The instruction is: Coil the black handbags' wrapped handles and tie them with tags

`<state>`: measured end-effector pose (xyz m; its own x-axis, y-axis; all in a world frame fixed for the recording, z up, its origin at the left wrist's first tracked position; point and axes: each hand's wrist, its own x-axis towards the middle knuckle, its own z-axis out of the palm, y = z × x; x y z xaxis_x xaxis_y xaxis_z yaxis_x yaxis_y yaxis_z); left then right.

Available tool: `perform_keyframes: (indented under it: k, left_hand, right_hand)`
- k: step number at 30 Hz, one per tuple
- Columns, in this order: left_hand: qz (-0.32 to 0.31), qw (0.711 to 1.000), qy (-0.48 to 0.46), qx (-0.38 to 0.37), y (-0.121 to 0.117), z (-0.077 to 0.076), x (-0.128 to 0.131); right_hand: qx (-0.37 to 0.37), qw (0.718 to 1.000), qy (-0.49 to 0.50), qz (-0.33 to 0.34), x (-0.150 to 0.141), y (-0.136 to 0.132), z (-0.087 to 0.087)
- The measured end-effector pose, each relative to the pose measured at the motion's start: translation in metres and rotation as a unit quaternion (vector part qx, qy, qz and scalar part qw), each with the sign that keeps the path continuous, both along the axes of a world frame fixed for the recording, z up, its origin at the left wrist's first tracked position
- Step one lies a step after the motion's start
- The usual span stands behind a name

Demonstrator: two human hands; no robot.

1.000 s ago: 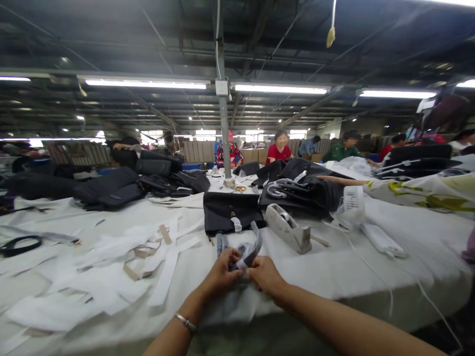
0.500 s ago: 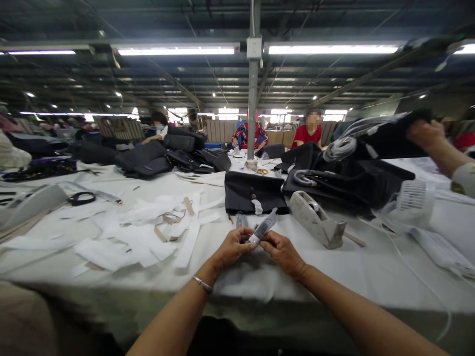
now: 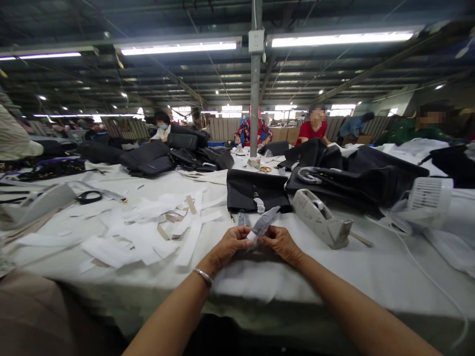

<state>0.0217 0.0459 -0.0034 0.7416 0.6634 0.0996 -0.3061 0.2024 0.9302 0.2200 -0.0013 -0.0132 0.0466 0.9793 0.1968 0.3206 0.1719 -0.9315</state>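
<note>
My left hand (image 3: 229, 247) and my right hand (image 3: 280, 242) meet over the white table (image 3: 334, 277), both pinched on a grey strap wrapped in clear film (image 3: 262, 223). The strap's free end slants up to the right, toward a black bag (image 3: 256, 194) lying just behind it. A silver bangle sits on my left wrist. A second wrapped piece of strap (image 3: 243, 218) shows beside my left fingers.
A grey tape dispenser (image 3: 321, 217) stands right of my hands. White paper strips (image 3: 148, 232) litter the left side, with scissors (image 3: 88, 197) beyond. Piles of black bags (image 3: 356, 173) and a small white fan (image 3: 426, 195) lie right. Several people work at the far side near a metal post (image 3: 255, 99).
The view swung left and down. The strap, looped a second ago, now sticks out straighter between my fingers. A co-worker's arm holding a bag at the right is gone from view.
</note>
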Motion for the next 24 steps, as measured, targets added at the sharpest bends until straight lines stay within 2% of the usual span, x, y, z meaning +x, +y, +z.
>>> perform_keyframes:
  k: [5, 10, 13, 18, 22, 24]
  left_hand:
    - [0.02, 0.999, -0.027, -0.035, 0.0, 0.003, -0.001]
    - [0.018, 0.998, -0.036, -0.045, -0.001, 0.002, 0.001]
    - [0.009, 0.999, -0.031, -0.04, -0.001, 0.0, 0.001]
    - [0.004, 0.999, -0.023, -0.03, -0.002, 0.002, 0.0]
    - [0.004, 1.0, -0.016, -0.024, -0.003, 0.002, 0.0]
    - [0.008, 1.0, -0.018, -0.021, -0.004, 0.001, 0.0]
  right_hand:
    - [0.004, 0.995, -0.084, -0.045, 0.005, -0.001, 0.005]
    - [0.01, 0.994, -0.015, -0.103, -0.001, -0.023, 0.018]
    - [0.013, 0.996, -0.021, -0.088, -0.009, -0.024, 0.02]
    - [-0.018, 0.996, -0.077, -0.041, -0.011, -0.006, 0.006]
    - [-0.013, 0.986, -0.155, -0.06, -0.005, -0.006, 0.0]
    - [-0.012, 0.988, -0.143, -0.049, -0.003, -0.012, 0.001]
